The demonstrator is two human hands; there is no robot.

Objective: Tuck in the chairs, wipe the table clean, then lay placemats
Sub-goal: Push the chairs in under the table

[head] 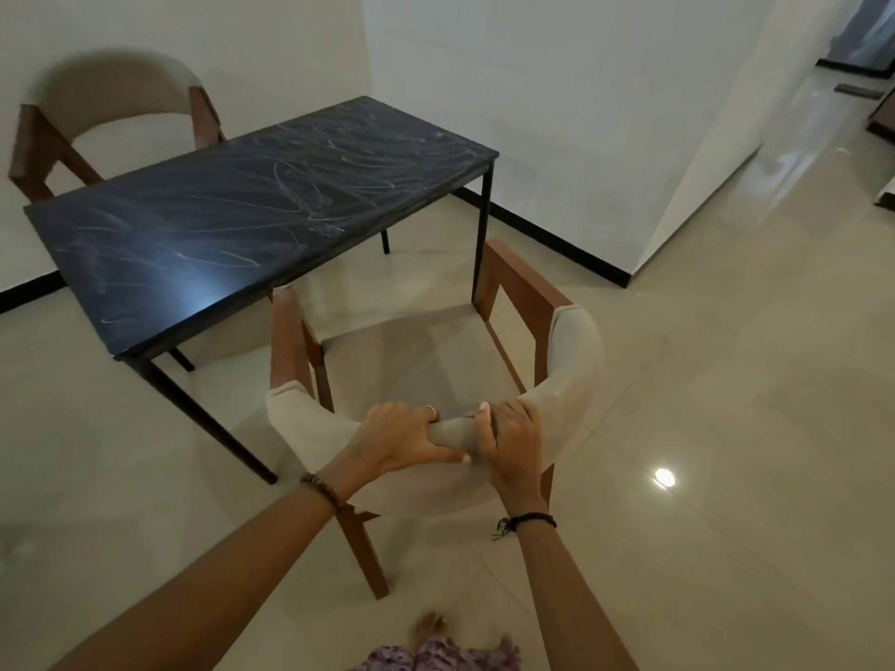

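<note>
Your feet: a bare foot (428, 627) and patterned purple cloth (436, 658) show at the bottom centre of the frame, blurred.
Left grip: your left hand (404, 435) curls over the top of the near chair's padded backrest (574, 360), thumb along its near face; a ring sits on one finger and a beaded bracelet (322, 491) on the wrist.
Right grip: your right hand (508, 440) clasps the same backrest just beside the left, fingers wrapped over the top edge; a dark cord band (530, 520) circles the wrist.
Near chair: the chair (426, 360) fills the lower centre of the frame, wooden frame and pale seat, front edge at the surface's near long side, not tucked under.
Surface: the dark table (232, 225) in the middle left shows pale smeared streaks across its top.
Far chair: a second chair (116, 104) stands in the upper left, at the surface's far side, against the white wall (532, 89).
Floor: glossy pale tiles (726, 380) with a bright light reflection at the right.
</note>
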